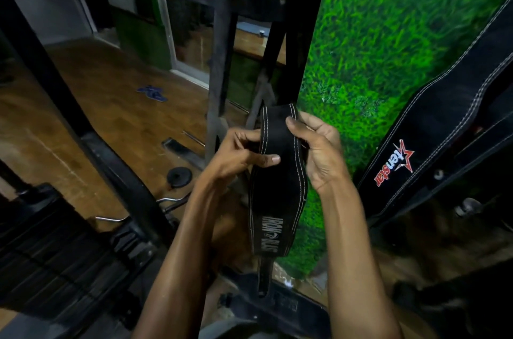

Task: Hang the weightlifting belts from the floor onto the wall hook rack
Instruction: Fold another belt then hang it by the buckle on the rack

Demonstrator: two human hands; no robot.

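Belt: black leather weightlifting type, white double stitching along both edges, folded over at the top so the bend sits at about chest height in front of the person. Widest mid-length, then tapers. Grey lettering runs lengthwise on the lower face, partly legible, "IRON" then more. Below the print it narrows to a strap tail with punched holes, hanging free above a black machine base.

Left hand grips the belt's left edge just under the fold: thumb pressed flat across the front face, fingers curled behind. Right hand holds the right edge at the same height, fingertips hooked over the front stitching, palm open toward the camera, thumb side hidden. Both hands clamped on the belt; it is off the floor.

Second belt, also black with white stitching, hangs diagonally at right against the artificial grass wall; red and white "tenstar" logo with a star. Its top runs out of view.

Dark upright frame stands behind the held belt. Wooden floor to the left, with a small round plate lying on it.
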